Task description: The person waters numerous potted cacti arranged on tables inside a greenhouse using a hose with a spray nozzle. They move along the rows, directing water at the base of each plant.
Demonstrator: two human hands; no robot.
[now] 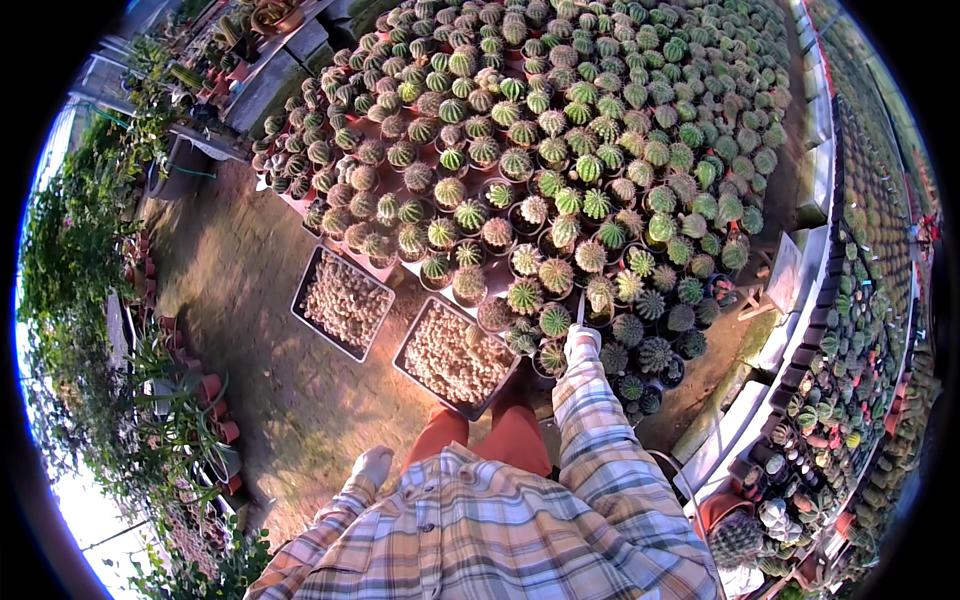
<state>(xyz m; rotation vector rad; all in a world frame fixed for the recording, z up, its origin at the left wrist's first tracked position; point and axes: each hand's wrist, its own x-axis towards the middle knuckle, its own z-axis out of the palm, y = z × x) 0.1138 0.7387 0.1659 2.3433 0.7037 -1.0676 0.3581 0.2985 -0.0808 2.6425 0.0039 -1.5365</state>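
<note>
My right hand (583, 339) reaches forward into the front of a large bed of potted cacti. It grips a thin, pale, narrow tool (580, 307), likely metal, that points away from me between the pots; its exact kind cannot be made out. Close by stand a round ribbed green cactus (555, 320) and a spiny yellowish one (599, 293). My left hand (373, 463) hangs low beside my leg, fingers curled, with nothing visible in it. A dark tray (459, 358) filled with small beige clumps, seemingly little cacti, lies in front of my legs.
A second tray (345, 304) of similar beige clumps sits on the dirt ground (255, 300) to the left. Pale blocks (739, 420) edge a bed of small potted plants on the right. Terracotta pots (210, 388) and leafy plants line the left side.
</note>
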